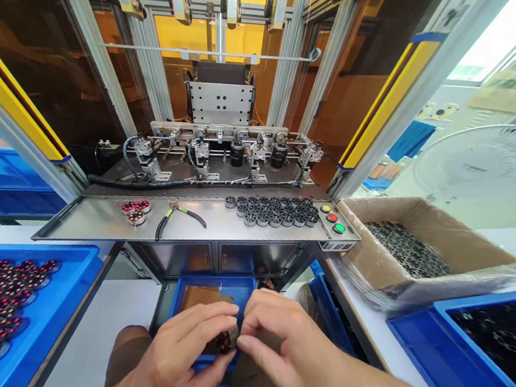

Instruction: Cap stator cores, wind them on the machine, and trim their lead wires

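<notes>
Low in front of me, my left hand [192,348] is closed around a small round motor stator [225,340] with copper windings. Much of it hides behind the fingers. My right hand [282,345] is pinched right beside the stator's edge; whatever lies between its fingertips is too small to make out. Beneath both hands stands a blue bin [242,286] with a piece of brown cardboard [199,300] in it. Cutting pliers [183,217] with black and green handles rest on the metal shelf [95,217], beside a few stators with red and copper windings [136,212].
Several dark stator cores [279,211] stand grouped on the shelf, left of the coloured push buttons [332,218]. Behind is a winding machine [217,147]. A blue tray [83,256] of wound stators is at left; a plastic-lined carton [395,283], blue crate [413,336] and fan [484,160] are right.
</notes>
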Demonstrator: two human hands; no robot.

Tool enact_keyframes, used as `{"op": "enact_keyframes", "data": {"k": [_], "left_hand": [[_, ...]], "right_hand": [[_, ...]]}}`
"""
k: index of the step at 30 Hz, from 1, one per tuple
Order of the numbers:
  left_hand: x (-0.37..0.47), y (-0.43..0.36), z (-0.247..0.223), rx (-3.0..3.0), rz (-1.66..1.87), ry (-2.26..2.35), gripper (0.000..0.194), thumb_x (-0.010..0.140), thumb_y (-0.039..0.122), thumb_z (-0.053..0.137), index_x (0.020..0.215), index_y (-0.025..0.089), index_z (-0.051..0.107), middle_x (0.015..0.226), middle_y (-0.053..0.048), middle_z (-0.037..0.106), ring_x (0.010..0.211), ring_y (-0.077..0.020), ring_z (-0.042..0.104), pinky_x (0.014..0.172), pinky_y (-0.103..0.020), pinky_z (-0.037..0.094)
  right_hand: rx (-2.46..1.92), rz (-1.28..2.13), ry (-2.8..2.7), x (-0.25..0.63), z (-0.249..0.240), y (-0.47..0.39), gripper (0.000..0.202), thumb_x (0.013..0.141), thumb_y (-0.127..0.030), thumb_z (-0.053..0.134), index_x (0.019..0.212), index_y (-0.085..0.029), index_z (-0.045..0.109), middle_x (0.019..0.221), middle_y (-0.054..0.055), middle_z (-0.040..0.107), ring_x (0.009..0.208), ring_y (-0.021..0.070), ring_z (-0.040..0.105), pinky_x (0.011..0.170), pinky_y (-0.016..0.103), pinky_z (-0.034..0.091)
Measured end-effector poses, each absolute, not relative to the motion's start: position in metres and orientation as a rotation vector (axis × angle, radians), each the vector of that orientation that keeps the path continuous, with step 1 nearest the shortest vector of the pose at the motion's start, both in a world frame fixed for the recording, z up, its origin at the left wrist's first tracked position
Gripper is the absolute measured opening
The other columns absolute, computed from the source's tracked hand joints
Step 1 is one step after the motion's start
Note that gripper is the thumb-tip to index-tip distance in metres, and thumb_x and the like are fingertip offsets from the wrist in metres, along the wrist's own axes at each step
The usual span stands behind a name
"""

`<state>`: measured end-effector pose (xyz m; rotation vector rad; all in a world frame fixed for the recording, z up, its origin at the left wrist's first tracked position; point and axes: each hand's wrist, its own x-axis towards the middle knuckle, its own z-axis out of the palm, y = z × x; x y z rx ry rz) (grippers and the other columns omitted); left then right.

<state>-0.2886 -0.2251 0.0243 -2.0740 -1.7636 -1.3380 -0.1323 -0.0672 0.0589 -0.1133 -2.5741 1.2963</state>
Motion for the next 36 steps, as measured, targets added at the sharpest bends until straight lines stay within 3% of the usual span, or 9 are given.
{"op": "enact_keyframes", "data": {"k": [9,14,16,19,22,24,27,30,36], "left_hand": [[-0.308,-0.263,0.016,-2.038,-1.836,-1.931,0.048,0.076,0.014,0.08,0.119,0.032,0.069,0.112,-0.01,0.076,0.097,-0.0241,0.075,0.083,-0.029,0.062],[-0.319,-0.282,-0.009,-1.415,-2.179,-2.038,0.028,0.08,0.018,0.077,0.106,0.026,0.076,0.108,-0.011,0.077,0.103,-0.026,0.073,0.079,-0.027,0.063],[-0.322,-0.283,-0.016,-1.188,-2.218,-2.058,0.025,0.08,0.018,0.076,0.104,0.024,0.076,0.113,-0.011,0.076,0.107,-0.0257,0.072,0.08,-0.026,0.062],[-0.325,-0.282,-0.022,-0.978,-2.268,-2.07,0.024,0.082,0.019,0.076,0.106,0.023,0.074,0.12,-0.011,0.073,0.111,-0.0255,0.07,0.086,-0.027,0.061],[-0.327,-0.286,-0.025,-0.905,-2.265,-2.133,0.028,0.083,0.02,0.075,0.111,0.022,0.073,0.123,-0.011,0.072,0.115,-0.0259,0.068,0.095,-0.03,0.058],[-0.328,-0.29,-0.025,-0.897,-2.285,-2.119,0.029,0.083,0.019,0.075,0.112,0.023,0.073,0.124,-0.011,0.072,0.117,-0.0261,0.068,0.096,-0.03,0.058],[-0.327,-0.295,-0.021,-0.847,-2.382,-2.094,0.029,0.081,0.019,0.077,0.11,0.022,0.074,0.122,-0.011,0.073,0.114,-0.0256,0.069,0.094,-0.029,0.059],[-0.324,-0.293,-0.013,-0.713,-2.585,-2.104,0.032,0.079,0.021,0.08,0.11,0.018,0.074,0.119,-0.013,0.074,0.104,-0.0237,0.073,0.091,-0.028,0.06],[-0.311,-0.279,0.001,-0.548,-2.942,-1.944,0.034,0.074,0.024,0.084,0.107,0.018,0.075,0.115,-0.012,0.075,0.086,-0.0183,0.074,0.078,-0.024,0.061]], "right_hand": [[0.404,1.115,-2.782,-0.169,0.068,-0.035,0.019,0.098,-0.02,0.053,0.083,-0.017,0.065,0.081,0.005,0.064,0.077,0.0159,0.058,0.074,0.03,0.049],[-0.221,0.918,-2.82,-0.248,0.046,-0.02,0.013,0.09,-0.028,0.068,0.086,-0.016,0.068,0.087,0.004,0.072,0.082,0.0169,0.065,0.078,0.028,0.05],[-0.431,0.77,-2.737,-0.296,0.035,-0.029,0.033,0.089,-0.036,0.07,0.113,-0.014,0.066,0.115,0.012,0.07,0.108,0.022,0.062,0.097,0.033,0.046],[-0.562,0.696,-2.71,-0.363,0.024,-0.056,0.075,0.087,-0.055,0.067,0.144,-0.013,0.044,0.15,0.021,0.045,0.141,0.0329,0.039,0.115,0.048,0.03],[-0.762,0.658,-2.751,-0.404,0.02,-0.079,0.096,0.082,-0.062,0.066,0.152,-0.006,0.031,0.156,0.034,0.027,0.144,0.0501,0.027,0.11,0.068,0.024],[-0.855,0.648,-2.799,-0.414,0.019,-0.084,0.091,0.081,-0.052,0.07,0.149,-0.003,0.033,0.148,0.038,0.036,0.137,0.0533,0.036,0.103,0.071,0.031],[-0.816,0.657,-2.877,-0.41,0.019,-0.072,0.066,0.081,-0.028,0.07,0.138,-0.005,0.047,0.132,0.033,0.055,0.125,0.0452,0.052,0.099,0.062,0.04],[-0.657,0.703,-2.878,-0.396,0.02,-0.049,0.047,0.081,-0.015,0.064,0.126,-0.007,0.057,0.128,0.025,0.061,0.125,0.0373,0.053,0.106,0.054,0.039],[-0.377,1.05,-2.712,-0.326,0.021,-0.018,0.041,0.089,-0.019,0.039,0.125,-0.011,0.057,0.117,0.014,0.067,0.104,0.0237,0.064,0.093,0.036,0.05]]}}
